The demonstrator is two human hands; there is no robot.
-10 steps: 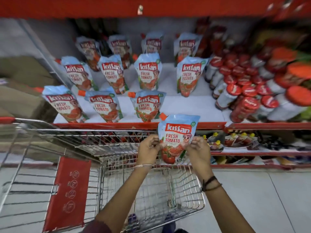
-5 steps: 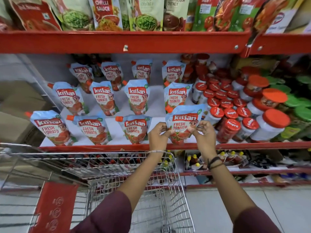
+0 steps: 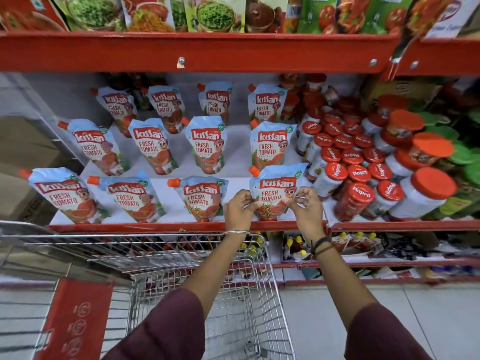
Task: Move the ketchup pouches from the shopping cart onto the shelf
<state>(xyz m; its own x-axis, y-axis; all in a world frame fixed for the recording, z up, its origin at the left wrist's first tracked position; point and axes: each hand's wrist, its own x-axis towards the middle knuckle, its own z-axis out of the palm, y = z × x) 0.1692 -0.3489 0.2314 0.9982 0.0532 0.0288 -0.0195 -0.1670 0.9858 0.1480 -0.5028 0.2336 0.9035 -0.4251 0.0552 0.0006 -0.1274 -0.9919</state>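
Holding one soft blue-and-red ketchup pouch by its two sides, the left hand and right hand pinch it at the front right of the white shelf with the red edge. Eleven more pouches stand there already. The wire shopping cart looks almost empty, but I cannot see all of it.
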